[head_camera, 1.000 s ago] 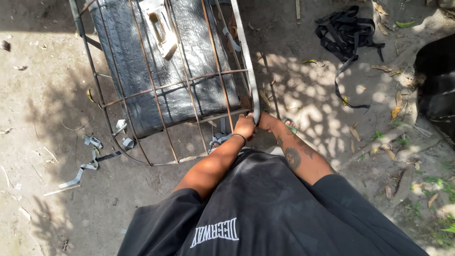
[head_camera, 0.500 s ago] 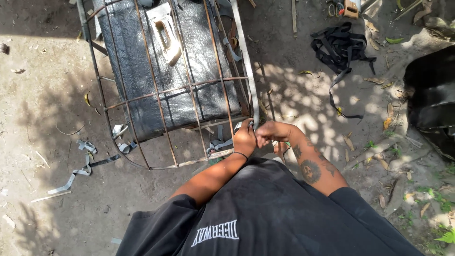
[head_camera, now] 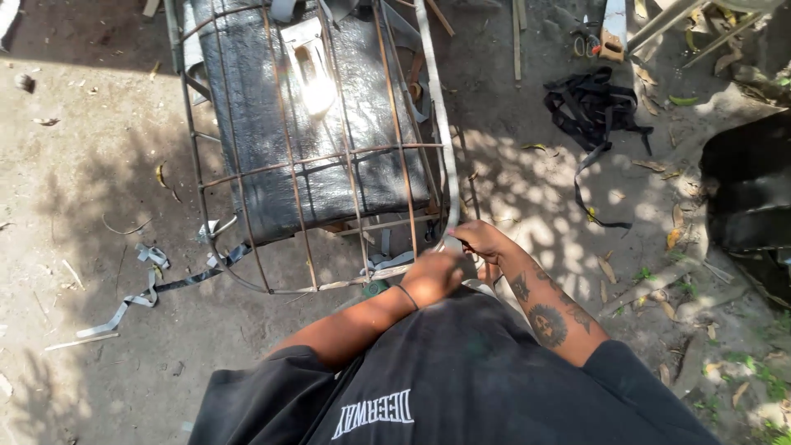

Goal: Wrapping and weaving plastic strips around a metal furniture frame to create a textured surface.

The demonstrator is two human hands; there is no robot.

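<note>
Rebar cage: rusty frame lying on dirt ground over a black cushion.
Grey strap: runs along the cage's right bar.
My right hand: pinching the strap's lower end.
My left hand: fist closed at the cage's near corner; contents unclear.

Both hands close together, left hand fisted, right hand with fingers curled, forearms converging.

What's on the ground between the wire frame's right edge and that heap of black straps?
In the head view, between the wire frame and the black straps lies mostly bare dirt in dappled light, with one thin wooden stick and a few dry leaves.
</note>
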